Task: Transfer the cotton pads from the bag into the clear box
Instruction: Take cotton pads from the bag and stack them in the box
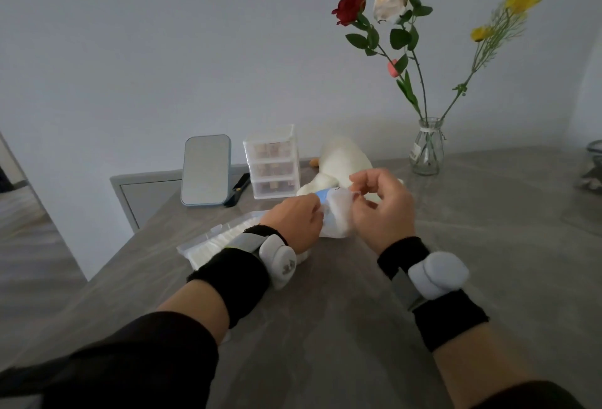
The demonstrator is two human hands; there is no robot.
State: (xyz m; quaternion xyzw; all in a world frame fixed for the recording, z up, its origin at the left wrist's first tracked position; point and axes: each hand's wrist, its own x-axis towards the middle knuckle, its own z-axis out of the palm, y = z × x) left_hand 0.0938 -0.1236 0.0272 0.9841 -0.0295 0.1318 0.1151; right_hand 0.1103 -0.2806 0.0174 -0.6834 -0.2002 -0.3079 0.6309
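Note:
A soft white bag of cotton pads (335, 213) with a blue strip near its top stands above the grey table, between my hands. My left hand (298, 221) grips the bag's left side. My right hand (379, 205) pinches the bag's top edge with thumb and fingers curled. To the left, partly behind my left wrist, lies the flat clear box (215, 240) with white cotton pads showing in it. Both wrists wear black bands with grey sensor pods.
Along the wall stand a blue-framed mirror (205, 170), a clear three-drawer organiser (273, 162), a white plush toy (342, 161) and a glass vase (426, 148) with artificial flowers. A glass jar (594, 161) sits at the right edge. The table's left edge (136, 239) runs diagonally.

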